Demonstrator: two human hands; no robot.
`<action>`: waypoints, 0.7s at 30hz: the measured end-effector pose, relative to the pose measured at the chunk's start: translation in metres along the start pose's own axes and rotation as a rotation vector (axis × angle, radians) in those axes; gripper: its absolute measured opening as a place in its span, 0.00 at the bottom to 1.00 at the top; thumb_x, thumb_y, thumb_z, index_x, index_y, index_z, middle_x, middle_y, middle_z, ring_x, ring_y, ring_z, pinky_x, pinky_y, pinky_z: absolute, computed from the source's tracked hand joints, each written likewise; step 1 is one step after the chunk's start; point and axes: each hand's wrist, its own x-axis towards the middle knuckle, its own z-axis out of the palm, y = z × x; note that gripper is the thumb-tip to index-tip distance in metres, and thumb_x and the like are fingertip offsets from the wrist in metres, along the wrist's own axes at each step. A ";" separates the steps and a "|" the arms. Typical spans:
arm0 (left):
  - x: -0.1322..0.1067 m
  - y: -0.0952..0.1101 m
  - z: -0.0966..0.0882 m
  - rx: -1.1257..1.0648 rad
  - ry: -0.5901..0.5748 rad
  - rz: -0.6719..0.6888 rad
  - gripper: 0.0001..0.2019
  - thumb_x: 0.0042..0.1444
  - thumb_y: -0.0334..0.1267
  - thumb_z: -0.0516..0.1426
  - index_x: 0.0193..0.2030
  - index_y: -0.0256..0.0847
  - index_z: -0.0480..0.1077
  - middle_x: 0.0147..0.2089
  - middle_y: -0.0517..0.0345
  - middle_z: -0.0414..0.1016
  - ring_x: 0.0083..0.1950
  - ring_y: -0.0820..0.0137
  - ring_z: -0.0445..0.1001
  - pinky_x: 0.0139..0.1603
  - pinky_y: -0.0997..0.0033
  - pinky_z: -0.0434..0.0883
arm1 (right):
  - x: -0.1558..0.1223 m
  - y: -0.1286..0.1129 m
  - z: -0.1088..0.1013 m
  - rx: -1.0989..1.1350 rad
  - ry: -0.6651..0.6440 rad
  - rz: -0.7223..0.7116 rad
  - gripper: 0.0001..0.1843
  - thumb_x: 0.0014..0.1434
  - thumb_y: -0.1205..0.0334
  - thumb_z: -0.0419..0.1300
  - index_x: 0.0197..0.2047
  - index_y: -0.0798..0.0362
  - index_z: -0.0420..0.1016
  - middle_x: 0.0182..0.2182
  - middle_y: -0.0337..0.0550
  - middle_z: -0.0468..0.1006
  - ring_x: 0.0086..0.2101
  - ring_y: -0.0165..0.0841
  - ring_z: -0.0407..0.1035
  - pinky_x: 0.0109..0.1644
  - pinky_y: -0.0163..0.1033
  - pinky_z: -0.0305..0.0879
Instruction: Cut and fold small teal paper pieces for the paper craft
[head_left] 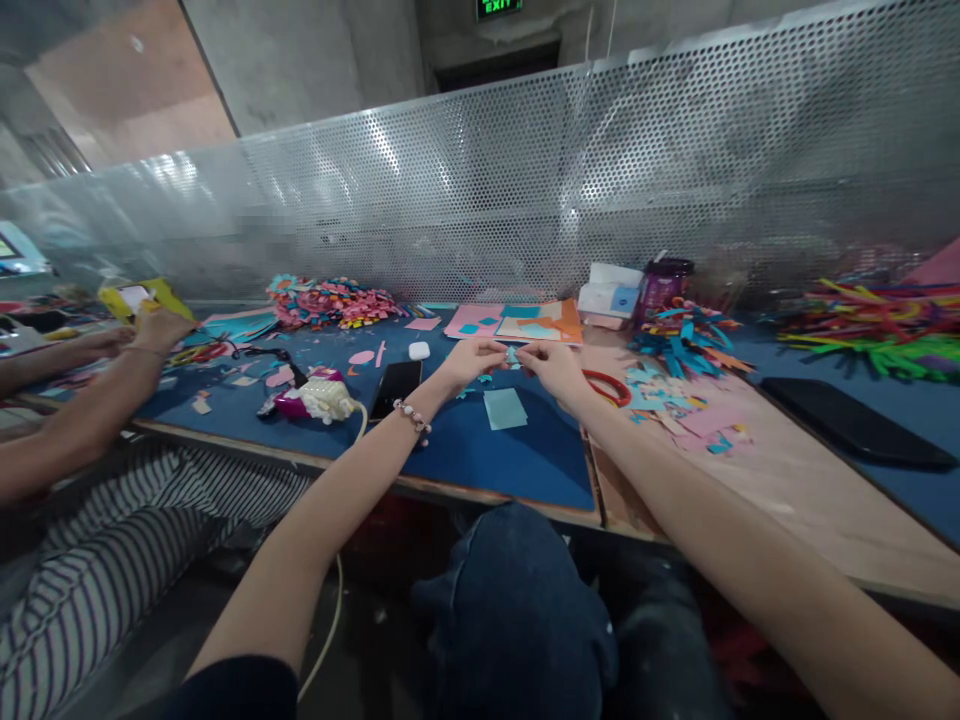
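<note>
Over the blue tabletop, my left hand (478,362) and my right hand (553,366) meet from either side at a small light-blue paper piece (513,356). The fingers of both hands are pinched on it, one at each end. Just below them on the table lies a light-blue square paper stack (505,409). Tiny blue scraps (484,378) are scattered under my left fingers. Red-handled scissors (609,386) rest beside my right wrist, partly hidden by it. A beaded bracelet circles my left wrist.
A black phone (396,388), a white earbud case (418,350) and a corded purple-and-white glue gun (315,396) lie left. Coloured paper sheets (562,322) lie behind my hands; paper cuttings (679,405) and a dark phone (855,420) are right. Another person's hand (161,328) works at far left.
</note>
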 end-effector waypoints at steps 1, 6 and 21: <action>0.000 0.000 0.000 0.005 -0.005 0.004 0.13 0.48 0.36 0.61 0.40 0.32 0.70 0.32 0.51 0.75 0.33 0.73 0.73 0.29 0.75 0.62 | 0.000 0.000 0.001 0.008 0.006 0.008 0.10 0.50 0.58 0.60 0.30 0.57 0.72 0.21 0.39 0.71 0.23 0.27 0.63 0.28 0.34 0.62; 0.000 -0.001 0.001 0.008 -0.017 -0.005 0.13 0.47 0.37 0.62 0.39 0.33 0.68 0.31 0.51 0.75 0.32 0.73 0.73 0.28 0.75 0.62 | -0.002 0.001 0.003 0.027 0.031 0.046 0.09 0.50 0.60 0.60 0.30 0.58 0.72 0.21 0.39 0.71 0.22 0.27 0.63 0.28 0.35 0.62; -0.002 0.005 0.000 0.050 -0.010 0.011 0.14 0.46 0.39 0.63 0.35 0.31 0.69 0.31 0.48 0.77 0.30 0.72 0.74 0.24 0.75 0.63 | 0.000 0.007 0.000 0.264 -0.081 0.089 0.16 0.46 0.51 0.63 0.29 0.57 0.72 0.23 0.39 0.71 0.25 0.28 0.64 0.32 0.36 0.65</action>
